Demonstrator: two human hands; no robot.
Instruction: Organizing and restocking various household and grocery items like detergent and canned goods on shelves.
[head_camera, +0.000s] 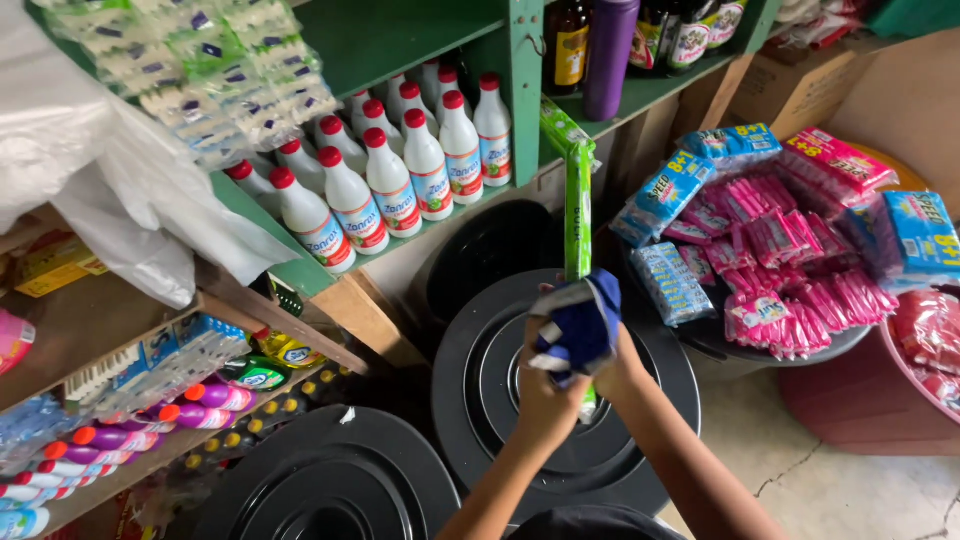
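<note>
My landmark is the green shelf post (524, 90). Far left of it, white plastic bags (110, 170) bulge over the shelf edge. Just left of it stand the white bottles with red caps (395, 175), packed in close rows; a knock from my elbow could topple several.

Below the post, my left hand (545, 400) is clenched around the lower part of the blue and white cloth (578, 325). My right hand (620, 370) is closed too, gripping the cloth's other side, perhaps also the hanging green sachet strip (578, 215), which runs down from the post and passes behind the cloth. If I tug hard, I judge the strip could tear or come off.

Under my hands lies a black bin lid (500, 350). Right of the post, pink and blue packets (770, 260) are heaped loosely and could slide.
</note>
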